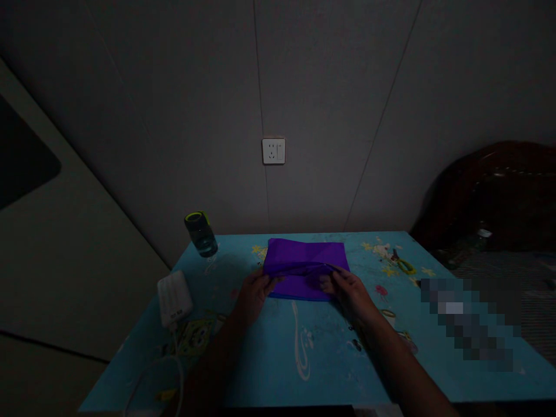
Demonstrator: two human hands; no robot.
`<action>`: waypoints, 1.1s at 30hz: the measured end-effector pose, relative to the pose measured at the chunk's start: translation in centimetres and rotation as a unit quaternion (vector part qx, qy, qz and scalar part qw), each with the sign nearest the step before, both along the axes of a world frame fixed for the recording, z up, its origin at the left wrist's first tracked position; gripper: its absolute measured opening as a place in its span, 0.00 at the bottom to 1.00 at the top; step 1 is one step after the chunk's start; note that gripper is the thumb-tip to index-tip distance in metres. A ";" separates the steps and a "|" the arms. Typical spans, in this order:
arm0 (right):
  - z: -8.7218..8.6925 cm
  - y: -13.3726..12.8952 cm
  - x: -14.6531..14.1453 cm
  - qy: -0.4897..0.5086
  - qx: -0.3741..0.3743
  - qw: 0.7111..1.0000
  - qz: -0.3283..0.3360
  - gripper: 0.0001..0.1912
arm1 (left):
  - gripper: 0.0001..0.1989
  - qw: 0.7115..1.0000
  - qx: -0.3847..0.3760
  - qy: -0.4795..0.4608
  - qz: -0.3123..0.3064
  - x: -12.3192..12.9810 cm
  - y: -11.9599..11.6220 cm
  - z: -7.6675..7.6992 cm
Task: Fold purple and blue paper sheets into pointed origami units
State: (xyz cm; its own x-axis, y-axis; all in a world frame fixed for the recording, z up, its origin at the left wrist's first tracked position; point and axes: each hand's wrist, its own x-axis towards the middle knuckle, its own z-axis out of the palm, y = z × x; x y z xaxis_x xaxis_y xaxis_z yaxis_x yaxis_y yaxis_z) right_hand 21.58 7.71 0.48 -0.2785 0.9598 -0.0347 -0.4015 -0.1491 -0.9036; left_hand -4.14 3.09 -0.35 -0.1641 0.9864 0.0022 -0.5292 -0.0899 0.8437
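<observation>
A purple sheet [304,251] lies toward the back middle of the blue table, its near part folded or lifted in a crease. I cannot tell whether it is paper or thin fabric. My left hand [255,294] pinches the raised edge at its left side, thumb and fingers closed on it. At the right side, my right hand [350,291] grips the same edge, with its fingers partly tucked beneath the fold. Below the fold, a flat purple layer with a bluish near edge rests on the tabletop.
The blue patterned table [278,359] stands against a grey wall with a socket [273,151]. On the left are a dark bottle [202,236] and a white power bank [174,296] with a cable [179,362]. Yellow-handled pliers [405,265] lie right; a blurred patch covers something nearby.
</observation>
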 end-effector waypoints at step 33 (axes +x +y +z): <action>0.0 -1.1 0.1 -0.276 0.172 0.934 -0.147 0.18 | 0.24 0.932 0.086 0.348 0.056 1.1 -1.2 0.2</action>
State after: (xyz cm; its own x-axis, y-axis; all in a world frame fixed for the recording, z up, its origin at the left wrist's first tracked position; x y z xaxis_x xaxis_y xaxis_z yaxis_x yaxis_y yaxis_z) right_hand 21.66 6.65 0.51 -0.0325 0.9729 0.2291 0.1610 0.2313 -0.9595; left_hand -3.00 1.94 -0.14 -0.1659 0.9388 0.3020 0.1605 -0.2765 0.9475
